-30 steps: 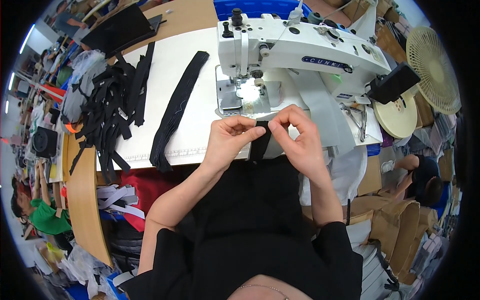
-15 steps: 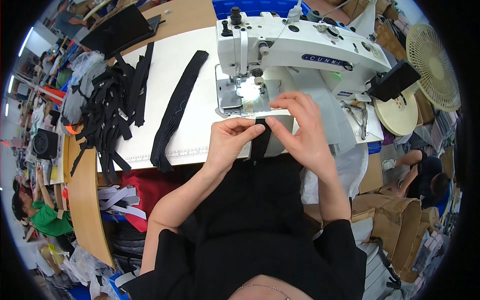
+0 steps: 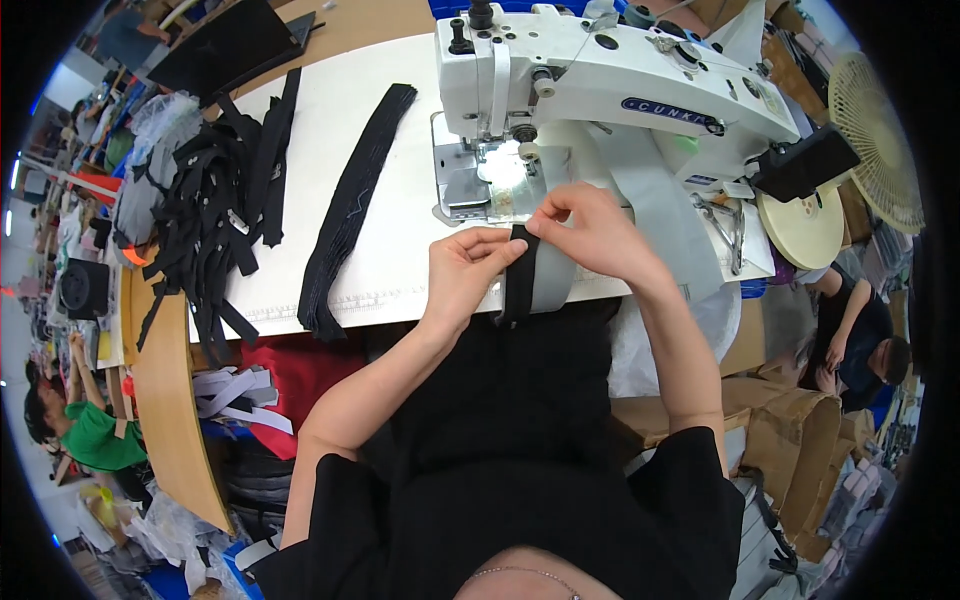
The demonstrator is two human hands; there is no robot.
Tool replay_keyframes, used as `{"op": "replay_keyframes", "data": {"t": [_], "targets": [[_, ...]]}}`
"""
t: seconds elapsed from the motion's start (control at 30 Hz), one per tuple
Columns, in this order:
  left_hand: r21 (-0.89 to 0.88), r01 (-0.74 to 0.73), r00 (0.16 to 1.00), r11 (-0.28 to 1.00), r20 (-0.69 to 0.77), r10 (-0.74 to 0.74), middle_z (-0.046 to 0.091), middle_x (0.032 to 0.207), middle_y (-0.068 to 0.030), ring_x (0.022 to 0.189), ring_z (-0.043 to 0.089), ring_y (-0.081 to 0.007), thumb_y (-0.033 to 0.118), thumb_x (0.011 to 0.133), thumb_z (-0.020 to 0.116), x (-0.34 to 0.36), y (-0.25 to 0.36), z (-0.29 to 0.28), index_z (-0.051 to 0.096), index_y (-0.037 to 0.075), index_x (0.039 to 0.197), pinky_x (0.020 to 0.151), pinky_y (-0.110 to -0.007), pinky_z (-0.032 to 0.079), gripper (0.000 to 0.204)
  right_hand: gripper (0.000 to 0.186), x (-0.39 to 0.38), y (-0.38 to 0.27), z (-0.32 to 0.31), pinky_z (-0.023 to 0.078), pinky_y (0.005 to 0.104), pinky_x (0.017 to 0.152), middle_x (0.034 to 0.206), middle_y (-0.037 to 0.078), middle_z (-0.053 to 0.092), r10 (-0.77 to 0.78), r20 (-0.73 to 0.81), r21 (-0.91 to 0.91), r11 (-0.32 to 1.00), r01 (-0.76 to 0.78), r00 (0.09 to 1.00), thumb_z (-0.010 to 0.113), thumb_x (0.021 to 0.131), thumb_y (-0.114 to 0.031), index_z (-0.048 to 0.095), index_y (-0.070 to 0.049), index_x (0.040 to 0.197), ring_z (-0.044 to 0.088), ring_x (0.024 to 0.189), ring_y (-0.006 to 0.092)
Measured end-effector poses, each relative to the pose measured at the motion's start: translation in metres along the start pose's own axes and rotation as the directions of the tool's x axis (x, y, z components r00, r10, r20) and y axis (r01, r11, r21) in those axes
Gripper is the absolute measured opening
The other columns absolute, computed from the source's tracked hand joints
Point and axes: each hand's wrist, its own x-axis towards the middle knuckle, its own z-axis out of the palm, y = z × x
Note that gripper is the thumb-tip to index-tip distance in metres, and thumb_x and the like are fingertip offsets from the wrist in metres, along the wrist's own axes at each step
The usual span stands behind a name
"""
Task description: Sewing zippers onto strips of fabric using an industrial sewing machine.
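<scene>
A short black fabric strip (image 3: 520,278) hangs over the table's front edge, just in front of the sewing machine (image 3: 590,85). It looks like a zipper piece, with a small shiny bit at its lower end. My left hand (image 3: 465,275) pinches the strip's left side near the top, thumb against fingers. At the top right corner, my right hand (image 3: 595,235) is closed in a pinch on the same strip. A grey band (image 3: 553,285) lies right beside and partly under the black strip. The lit presser foot area (image 3: 508,170) is just beyond my fingers.
Left of my hands lies a bundle of long black strips (image 3: 355,210). Farther left is a tangled pile of black zipper pieces (image 3: 215,200). Small scissors (image 3: 728,230) rest at the right beside a cream reel (image 3: 800,230). A fan (image 3: 875,140) stands beyond.
My right hand has gone from spread fingers to a pinch at the strip's top corner. The left hand keeps its pinch. The view has shifted slightly.
</scene>
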Motion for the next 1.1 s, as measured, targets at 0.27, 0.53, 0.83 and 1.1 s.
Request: {"op": "replay_keyframes", "data": {"t": [0.27, 0.53, 0.83, 1.1], "targets": [[0.397, -0.294, 0.926, 0.870, -0.105, 0.362, 0.062, 0.125, -0.0106, 0.116, 0.062, -0.0176, -0.005, 0.084, 0.079, 0.016, -0.001, -0.025, 0.066, 0.000, 0.126, 0.086, -0.029, 0.064, 0.044, 0.019, 0.060, 0.029, 0.041, 0.046, 0.0497, 0.089, 0.078, 0.013, 0.074, 0.171, 0.015, -0.375, 0.914, -0.153, 0.985, 0.064, 0.080, -0.021, 0.076, -0.008, 0.072, 0.071, 0.084, 0.0348], [0.570, -0.334, 0.881, 0.751, -0.095, 0.464, 0.063, 0.126, -0.0102, 0.115, 0.061, -0.0204, -0.005, 0.084, 0.074, 0.025, 0.010, -0.037, 0.068, 0.004, 0.124, 0.089, -0.032, 0.058, 0.041, 0.024, 0.080, 0.042, 0.061, 0.046, 0.0507, 0.087, 0.082, 0.013, 0.074, 0.083, -0.200, -0.442, 0.882, -0.166, 0.976, 0.063, 0.085, -0.027, 0.076, -0.009, 0.076, 0.071, 0.086, 0.0344], [0.924, -0.354, 0.926, 0.145, 0.325, 0.192, 0.052, 0.151, -0.0174, 0.152, 0.036, -0.0311, -0.007, 0.084, 0.050, 0.143, 0.036, -0.063, 0.064, 0.003, 0.132, 0.121, -0.070, 0.010, 0.052, 0.019, 0.090, 0.077, 0.086, 0.045, 0.0469, 0.081, 0.086, 0.015, 0.067, -0.171, -0.442, -0.474, 0.878, -0.067, 0.881, 0.073, 0.085, -0.025, 0.071, -0.007, 0.080, 0.059, 0.089, 0.0362], [0.917, -0.393, 0.911, 0.066, 0.379, 0.159, 0.045, 0.157, -0.0190, 0.157, 0.025, -0.0310, 0.010, 0.086, 0.066, 0.206, 0.034, -0.060, 0.051, 0.006, 0.149, 0.115, -0.080, 0.001, 0.064, 0.029, 0.099, 0.120, 0.106, 0.046, 0.0452, 0.086, 0.097, 0.014, 0.062, -0.063, -0.540, -0.235, 0.969, -0.078, 0.840, 0.078, 0.080, -0.025, 0.067, 0.002, 0.086, 0.049, 0.100, 0.0352]]}}
